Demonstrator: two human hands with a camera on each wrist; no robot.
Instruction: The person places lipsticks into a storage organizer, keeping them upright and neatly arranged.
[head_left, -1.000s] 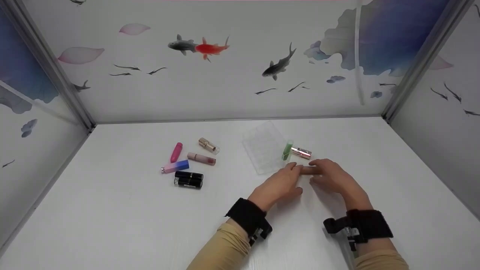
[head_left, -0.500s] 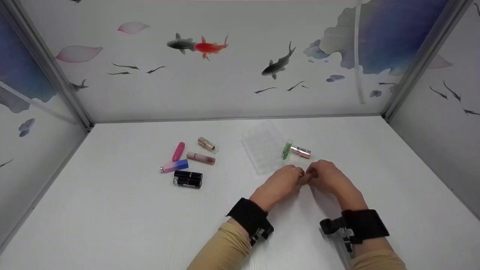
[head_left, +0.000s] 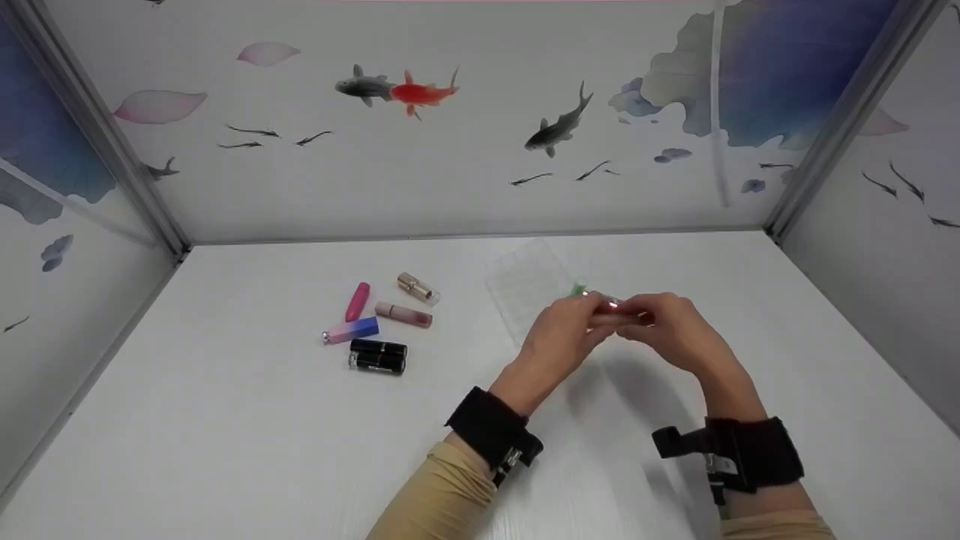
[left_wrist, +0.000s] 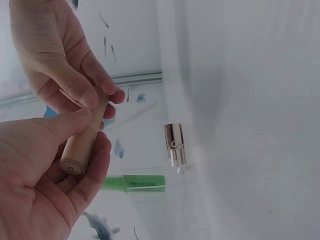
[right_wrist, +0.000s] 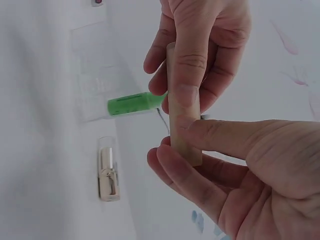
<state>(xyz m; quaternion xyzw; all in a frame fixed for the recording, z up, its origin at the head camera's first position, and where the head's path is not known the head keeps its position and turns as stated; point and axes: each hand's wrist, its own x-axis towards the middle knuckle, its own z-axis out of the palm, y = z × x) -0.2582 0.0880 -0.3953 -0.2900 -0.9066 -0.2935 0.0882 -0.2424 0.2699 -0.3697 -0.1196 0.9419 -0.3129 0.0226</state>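
Both hands hold one slim beige cosmetic tube (left_wrist: 80, 147), raised off the table. My left hand (head_left: 559, 334) grips the end marked with a small number, its thumb along the side in the left wrist view. At the opposite end, my right hand (head_left: 671, 334) pinches the tube between thumb and fingers. Behind the hands lies a green tube (right_wrist: 129, 103) at the edge of a clear compartment tray (head_left: 517, 281). A gold lipstick with a clear cap (right_wrist: 107, 175) lies beside it; in the head view the fingers partly cover both.
On the left lie a pink tube (head_left: 358, 301), a gold lipstick (head_left: 418, 288), a pale pink lip gloss (head_left: 404, 314), a blue-and-pink lipstick (head_left: 351, 331) and two black lipsticks (head_left: 377, 356). Printed panels (head_left: 450, 180) wall the white table (head_left: 225, 450) at back and sides.
Both hands have lifted the beige tube off the table and moved slightly away from the body, now partly covering the green tube and gold lipstick. The other cosmetics have not moved.
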